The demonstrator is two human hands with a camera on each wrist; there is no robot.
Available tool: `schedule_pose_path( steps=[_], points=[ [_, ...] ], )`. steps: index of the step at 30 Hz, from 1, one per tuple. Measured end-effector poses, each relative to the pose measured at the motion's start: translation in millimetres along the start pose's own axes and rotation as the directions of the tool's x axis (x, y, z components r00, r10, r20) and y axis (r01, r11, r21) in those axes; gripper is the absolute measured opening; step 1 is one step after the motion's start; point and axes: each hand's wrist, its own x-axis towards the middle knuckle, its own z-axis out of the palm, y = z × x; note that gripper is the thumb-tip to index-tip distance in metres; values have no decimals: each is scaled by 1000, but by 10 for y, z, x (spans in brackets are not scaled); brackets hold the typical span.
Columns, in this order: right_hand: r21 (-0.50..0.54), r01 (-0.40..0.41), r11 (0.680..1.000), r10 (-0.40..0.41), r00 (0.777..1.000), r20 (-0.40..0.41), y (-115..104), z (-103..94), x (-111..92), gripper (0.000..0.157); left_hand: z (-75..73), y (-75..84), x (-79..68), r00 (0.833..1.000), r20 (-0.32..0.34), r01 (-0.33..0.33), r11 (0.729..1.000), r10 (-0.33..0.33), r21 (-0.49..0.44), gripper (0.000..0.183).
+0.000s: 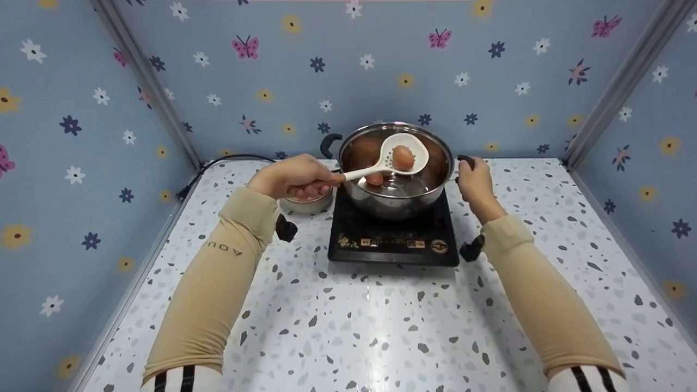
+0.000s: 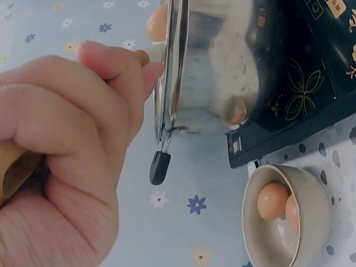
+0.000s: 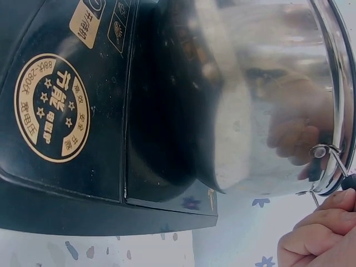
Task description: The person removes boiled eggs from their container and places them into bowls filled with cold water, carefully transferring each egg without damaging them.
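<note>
My left hand (image 1: 305, 177) grips the wooden handle of a white slotted ladle (image 1: 411, 146). In the ladle's bowl lies a brown egg (image 1: 403, 158), held over the steel pot (image 1: 400, 204); in the left wrist view this egg (image 2: 157, 23) shows above the rim. Below the ladle, a second brown egg shape (image 1: 374, 176) appears inside the pot. My right hand (image 1: 475, 185) holds the pot's black right-side handle (image 1: 465, 159), with fingers curled round it in the right wrist view. Partly hidden under my left hand, a pale bowl (image 2: 314, 211) contains two brown eggs (image 2: 272, 201).
The pot stands on a black induction cooker (image 1: 392, 256). Its other black handle (image 1: 329, 145) sticks out to the left. A black cable (image 1: 234, 157) runs along the back left of the speckled table (image 1: 348, 326). Flower-patterned panels (image 1: 370, 81) enclose the back and sides.
</note>
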Motion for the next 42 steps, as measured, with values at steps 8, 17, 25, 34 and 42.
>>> schedule_pose_path(
  steps=[8, 17, 25, 34, 42],
  points=[
    [14, -6, 1000, 6, 1000, -3, -2, -7, -9, 50, -130, -41, -108, 997, -54, -57, 994, 63, 97, 28],
    [15, 10, 1000, -10, 1000, 16, 11, -19, -7, 50, -265, -84, -269, 989, -119, -77, 995, 84, 60, 28],
    [6, 1, 1000, -1, 1000, 7, 11, -8, -6, 51, -406, -156, -404, 983, -166, -64, 992, 82, 109, 29],
    [15, -8, 1000, 8, 1000, 11, 1, -5, -20, 53, -520, -242, -515, 975, -213, -43, 995, 62, 91, 28],
    [23, -5, 1000, 4, 1000, 16, -2, -6, -18, 53, -651, -328, -629, 969, -236, -59, 995, 75, 75, 29]
  ],
)
